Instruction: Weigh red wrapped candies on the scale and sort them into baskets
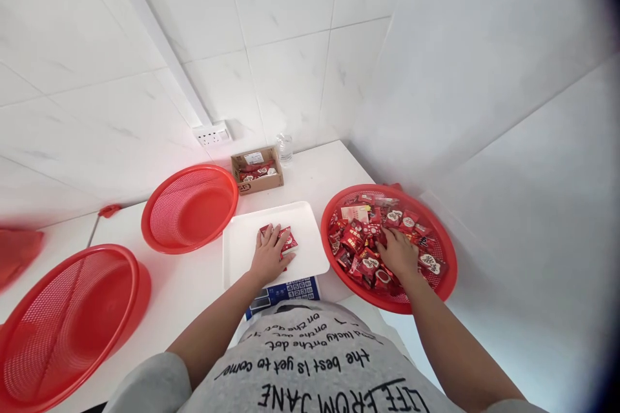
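My left hand lies flat with its fingers spread over red snack packets on the white scale tray. It partly covers these packets. Over on the right, my right hand reaches down into a round red basket that holds a heap of small red printed packets. Its fingertips dip among the packets and are partly hidden, so any grip does not show. A blue scale keypad shows below the tray, close to my body.
Two red mesh baskets, one farther back and one nearer, stand on the left of the white table. Behind the tray are a cardboard box of red packets and a clear plastic bottle. Walls border the back and right.
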Demonstrator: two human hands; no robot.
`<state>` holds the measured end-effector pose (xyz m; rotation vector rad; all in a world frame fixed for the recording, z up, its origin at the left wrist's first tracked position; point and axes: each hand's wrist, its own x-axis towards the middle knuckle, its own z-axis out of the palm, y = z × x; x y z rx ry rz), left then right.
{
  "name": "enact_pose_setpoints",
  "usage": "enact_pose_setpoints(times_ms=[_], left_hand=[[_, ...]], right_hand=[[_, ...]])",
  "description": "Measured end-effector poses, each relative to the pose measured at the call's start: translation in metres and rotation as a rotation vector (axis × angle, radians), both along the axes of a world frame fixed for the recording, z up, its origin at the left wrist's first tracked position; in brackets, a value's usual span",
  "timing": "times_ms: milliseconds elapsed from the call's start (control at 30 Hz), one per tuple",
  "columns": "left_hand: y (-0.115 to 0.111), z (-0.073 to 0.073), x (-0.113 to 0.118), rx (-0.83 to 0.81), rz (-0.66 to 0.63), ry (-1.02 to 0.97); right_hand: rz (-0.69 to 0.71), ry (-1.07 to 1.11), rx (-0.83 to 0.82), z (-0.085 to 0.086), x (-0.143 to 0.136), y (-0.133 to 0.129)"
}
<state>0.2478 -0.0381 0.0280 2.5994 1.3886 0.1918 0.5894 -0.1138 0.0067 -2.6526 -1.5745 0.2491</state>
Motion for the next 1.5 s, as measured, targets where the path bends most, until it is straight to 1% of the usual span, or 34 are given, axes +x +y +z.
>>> enact_pose_setpoints(times_ms=[100,167,233,333,433,567,700,833,933,1000,1067,1133,1267,1333,1400,1500], left_hand=[[0.01,0.003,-0.009,-0.012,-0.124,0.016],[0.014,0.005,-0.018,-0.036,-0.173,0.023],[0.017,0.005,-0.025,-0.05,-0.15,0.021],[0.016,0.003,-0.035,-0.064,-0.049,0.014],[0.012,0.0,-0.04,-0.061,0.021,0.016],[0.005,0.001,-0.034,-0.012,0.071,0.012],[-0.001,0.005,-0.015,0.018,0.057,0.018],[0.0,0.006,-0.002,0.01,0.028,0.033],[0.004,0.005,-0.004,0.01,-0.03,0.033],[0.007,0.004,-0.01,0.003,-0.089,0.016],[0.008,0.004,-0.018,-0.019,-0.11,-0.014],[0.006,0.004,-0.025,-0.047,-0.054,-0.064],[0.0,0.005,-0.037,-0.068,0.181,-0.21],[-0.005,0.007,-0.042,-0.071,0.264,-0.27],[-0.009,0.009,-0.048,-0.082,0.305,-0.3],[-0.017,0.009,-0.054,-0.106,0.32,-0.292]], right_hand=[[0.003,0.001,-0.002,-0.001,0.001,0.0],[0.003,-0.002,-0.001,-0.002,0.001,0.0],[0.005,-0.008,0.002,-0.002,0.001,0.0],[0.006,-0.014,0.001,-0.003,0.002,0.001],[0.001,-0.022,-0.005,-0.003,0.001,0.001],[0.006,-0.03,-0.01,-0.002,0.001,0.001],[0.008,-0.033,-0.019,-0.001,0.0,0.001],[0.004,-0.035,-0.033,0.002,-0.001,0.001],[-0.002,-0.027,-0.035,0.001,-0.001,0.001],[-0.005,-0.02,-0.036,0.0,-0.001,0.001],[-0.006,-0.019,-0.048,-0.001,0.0,0.002],[-0.003,-0.021,-0.069,-0.001,0.001,0.003],[0.012,-0.021,-0.097,0.004,0.0,0.007],[0.015,-0.019,-0.097,0.007,0.0,0.009],[0.018,-0.01,-0.085,0.008,-0.001,0.009],[0.006,0.027,-0.031,0.006,0.0,0.007]])
